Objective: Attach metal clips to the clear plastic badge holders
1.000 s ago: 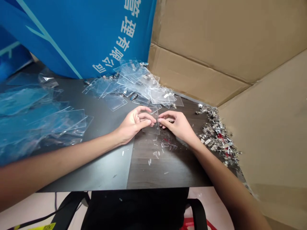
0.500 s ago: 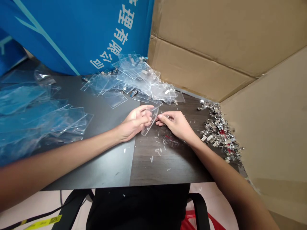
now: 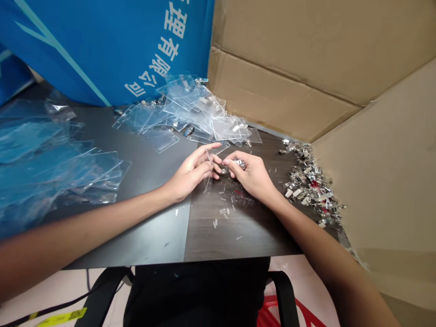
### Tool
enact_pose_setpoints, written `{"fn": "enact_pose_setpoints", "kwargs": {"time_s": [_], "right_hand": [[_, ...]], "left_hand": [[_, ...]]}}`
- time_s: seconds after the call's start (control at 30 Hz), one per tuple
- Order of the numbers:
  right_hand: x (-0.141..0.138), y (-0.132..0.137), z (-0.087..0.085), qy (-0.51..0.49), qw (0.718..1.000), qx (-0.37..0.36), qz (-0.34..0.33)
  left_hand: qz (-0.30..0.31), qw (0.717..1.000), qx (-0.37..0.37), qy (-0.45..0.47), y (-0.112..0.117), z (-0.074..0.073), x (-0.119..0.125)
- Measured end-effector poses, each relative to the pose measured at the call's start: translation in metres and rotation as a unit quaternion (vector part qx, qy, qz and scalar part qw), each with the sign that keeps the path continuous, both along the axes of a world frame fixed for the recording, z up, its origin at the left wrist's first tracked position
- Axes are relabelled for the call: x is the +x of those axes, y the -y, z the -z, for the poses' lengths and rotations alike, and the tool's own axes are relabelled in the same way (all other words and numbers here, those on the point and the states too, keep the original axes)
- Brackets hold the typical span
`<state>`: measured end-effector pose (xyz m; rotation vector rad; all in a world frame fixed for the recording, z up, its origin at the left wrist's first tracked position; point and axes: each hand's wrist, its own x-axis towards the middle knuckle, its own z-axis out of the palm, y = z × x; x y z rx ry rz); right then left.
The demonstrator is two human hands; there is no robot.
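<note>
Our left hand [image 3: 191, 173] is half closed, with fingers and thumb pinching a clear plastic holder [image 3: 208, 169] that stands on edge, so we see it almost side-on. Held this way, it seems kept up off the desk and presented toward the other hand. Our right hand [image 3: 252, 175] is curled more tightly around a small metal clip [image 3: 240, 164], most of which its fingers hide. A close pinch like this looks suited to so small a part. Its fingertips are near the holder, but we cannot tell whether they touch it.

We can place everything else from that holder. Straight ahead of it, a heap of clear holders [image 3: 200, 116] lies loosely overlapped, with a few clips among them. Well off to its left, more holders [image 3: 57, 168] lie spread out in a blue tint. To its right, past our right hand, a heap of metal clips [image 3: 309, 184] is banked against a cardboard wall [image 3: 374, 159], which seems to stop them from spreading, and it sits within easy reach of that hand. Just in front of the holder, small clear plastic bits [image 3: 221, 211] are scattered across the dark desk [image 3: 153, 236].
</note>
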<state>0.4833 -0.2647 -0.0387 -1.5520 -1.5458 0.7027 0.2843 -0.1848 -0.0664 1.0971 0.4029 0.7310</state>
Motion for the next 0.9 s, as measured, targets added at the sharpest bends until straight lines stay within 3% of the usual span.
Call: {"fn": "enact_pose_setpoints", "kwargs": {"time_s": [0.13,0.37,0.57,0.9], "right_hand": [[-0.001,0.0,0.003,0.009,0.999,0.03,-0.004],[-0.001,-0.002,0.004,0.056,0.991,0.125,0.009],[0.005,-0.001,0.01,0.112,0.986,0.116,0.037],[-0.005,0.007,-0.002,0.061,0.992,0.106,-0.029]], "left_hand": [[-0.063,0.997,0.038,-0.027,0.001,-0.004,0.0],[-0.097,0.988,0.118,-0.026,0.003,-0.003,0.0],[-0.109,0.985,0.124,-0.041,0.002,-0.002,0.0],[-0.11,0.983,0.135,-0.052,0.003,-0.002,-0.001]]}}
